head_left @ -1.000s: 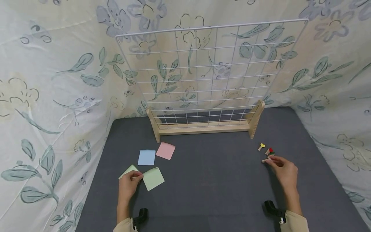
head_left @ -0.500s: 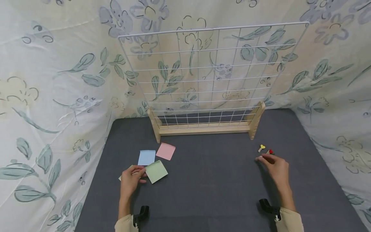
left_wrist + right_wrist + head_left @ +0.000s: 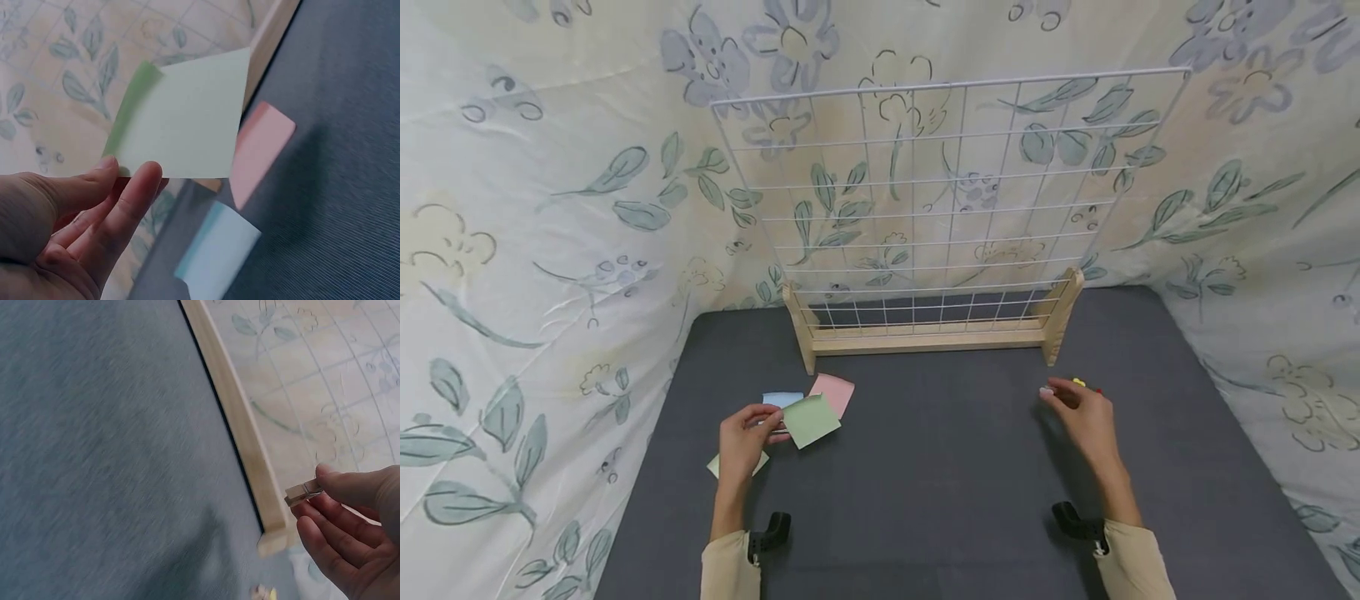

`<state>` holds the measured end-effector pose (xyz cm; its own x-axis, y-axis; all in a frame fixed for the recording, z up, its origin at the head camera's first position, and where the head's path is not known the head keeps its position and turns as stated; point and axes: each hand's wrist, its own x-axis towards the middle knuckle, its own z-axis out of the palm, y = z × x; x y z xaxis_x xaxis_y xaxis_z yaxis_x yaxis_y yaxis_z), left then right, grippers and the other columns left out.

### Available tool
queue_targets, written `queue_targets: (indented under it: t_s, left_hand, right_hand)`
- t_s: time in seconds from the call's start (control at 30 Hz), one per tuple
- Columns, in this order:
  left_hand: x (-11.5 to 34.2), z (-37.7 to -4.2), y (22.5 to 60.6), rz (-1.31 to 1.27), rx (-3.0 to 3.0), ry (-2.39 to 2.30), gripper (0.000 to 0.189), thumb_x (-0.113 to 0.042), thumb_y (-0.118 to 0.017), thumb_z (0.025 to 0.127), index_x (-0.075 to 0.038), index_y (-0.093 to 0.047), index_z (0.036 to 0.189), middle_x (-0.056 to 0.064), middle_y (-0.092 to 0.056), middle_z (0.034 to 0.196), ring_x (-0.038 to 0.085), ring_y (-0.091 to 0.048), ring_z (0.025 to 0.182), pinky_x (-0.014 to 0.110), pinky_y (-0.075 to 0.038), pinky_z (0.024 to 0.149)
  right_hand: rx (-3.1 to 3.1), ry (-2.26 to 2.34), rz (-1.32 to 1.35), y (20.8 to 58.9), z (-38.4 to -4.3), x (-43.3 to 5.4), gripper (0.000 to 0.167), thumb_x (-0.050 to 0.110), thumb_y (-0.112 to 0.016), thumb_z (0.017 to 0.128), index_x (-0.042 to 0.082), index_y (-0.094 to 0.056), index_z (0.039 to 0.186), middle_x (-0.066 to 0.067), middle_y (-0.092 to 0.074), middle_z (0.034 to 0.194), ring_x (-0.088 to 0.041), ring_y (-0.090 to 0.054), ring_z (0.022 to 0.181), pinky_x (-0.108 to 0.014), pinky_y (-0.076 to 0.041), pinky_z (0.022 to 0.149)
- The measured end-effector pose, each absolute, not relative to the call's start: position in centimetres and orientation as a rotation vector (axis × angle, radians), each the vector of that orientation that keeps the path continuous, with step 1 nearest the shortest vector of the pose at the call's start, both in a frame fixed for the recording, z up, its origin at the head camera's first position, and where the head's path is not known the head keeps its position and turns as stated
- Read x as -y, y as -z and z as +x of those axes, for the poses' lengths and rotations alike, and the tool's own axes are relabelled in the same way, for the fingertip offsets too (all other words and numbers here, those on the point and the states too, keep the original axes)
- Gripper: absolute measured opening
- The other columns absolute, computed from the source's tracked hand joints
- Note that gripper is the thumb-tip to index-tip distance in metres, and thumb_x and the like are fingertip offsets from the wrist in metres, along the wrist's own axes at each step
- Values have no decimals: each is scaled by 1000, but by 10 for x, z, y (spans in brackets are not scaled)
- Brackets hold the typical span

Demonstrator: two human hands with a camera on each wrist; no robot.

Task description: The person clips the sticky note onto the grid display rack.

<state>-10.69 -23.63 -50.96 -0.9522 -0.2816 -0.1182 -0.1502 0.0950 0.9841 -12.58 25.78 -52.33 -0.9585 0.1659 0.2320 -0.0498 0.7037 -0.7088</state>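
Observation:
My left hand [image 3: 747, 442] pinches a green sticky note [image 3: 181, 119] by one corner between thumb and fingers, raised over the table. Beneath it in the head view lie a blue sticky note [image 3: 781, 399] and a pink sticky note [image 3: 835, 392]; the held note overlaps the pink one. A second green note [image 3: 760, 463] lies partly hidden behind the left wrist. My right hand [image 3: 1084, 421] pinches a small wooden clothespin [image 3: 301, 492] between thumb and fingertips, held above the table. Just behind that hand, a yellow-topped clothespin [image 3: 1078, 382] and a red-topped one [image 3: 1099, 391] are mostly covered.
At the back of the dark table [image 3: 940, 500] stands a white wire grid [image 3: 950, 208] in a wooden base [image 3: 925, 342] with two side feet. Floral cloth [image 3: 550, 292] hangs behind and along both sides.
The left hand has lifted the green note up and slightly right, uncovering the other green note's edge. The right hand has carried the clothespin left and toward the grid.

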Motion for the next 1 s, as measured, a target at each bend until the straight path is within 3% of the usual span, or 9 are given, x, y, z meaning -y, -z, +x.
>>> queue_targets:
  t_s: [0.13, 0.3, 0.47, 0.77, 1.0]
  left_hand:
    - [236, -115, 499, 389, 2276, 1979, 17, 0, -68, 91, 13, -65, 102, 23, -69, 91, 20, -71, 70, 40, -64, 70]
    - [231, -126, 478, 315, 2318, 1943, 17, -2, -67, 92, 10, -66, 104, 26, -68, 96, 22, -71, 73, 36, -64, 71]
    - [225, -139, 466, 218, 2298, 1930, 17, -1, -66, 92, 12, -65, 104, 27, -67, 98, 17, -71, 76, 31, -64, 68]
    - [215, -156, 445, 124, 2311, 1852, 16, -2, -68, 91, 9, -67, 103, 26, -67, 99, 12, -71, 74, 32, -64, 66]
    - [206, -167, 425, 69, 2339, 1789, 19, -3, -68, 91, 10, -68, 104, 27, -68, 100, 26, -72, 81, 36, -64, 67]
  right_hand:
    - [2658, -1123, -51, 515, -133, -248, 25, 15, -73, 91, 0, -73, 110, -19, -72, 99, -32, -70, 87, -13, -52, 64]
    - [2645, -1142, 39, 504, -146, -233, 25, 13, -72, 90, -1, -72, 111, -20, -72, 98, -33, -71, 85, -33, -61, 66]
    - [2633, -1169, 143, 491, -155, -215, 24, 12, -70, 92, -1, -72, 112, -18, -72, 95, -31, -71, 82, -47, -61, 69]
    - [2617, -1197, 312, 464, -173, -187, 24, 12, -70, 92, 0, -71, 112, -17, -72, 97, -29, -70, 80, -47, -60, 70]
    - [2597, -1195, 389, 440, -186, -168, 23, 13, -71, 92, 0, -72, 111, -17, -72, 100, -30, -70, 85, -47, -61, 72]
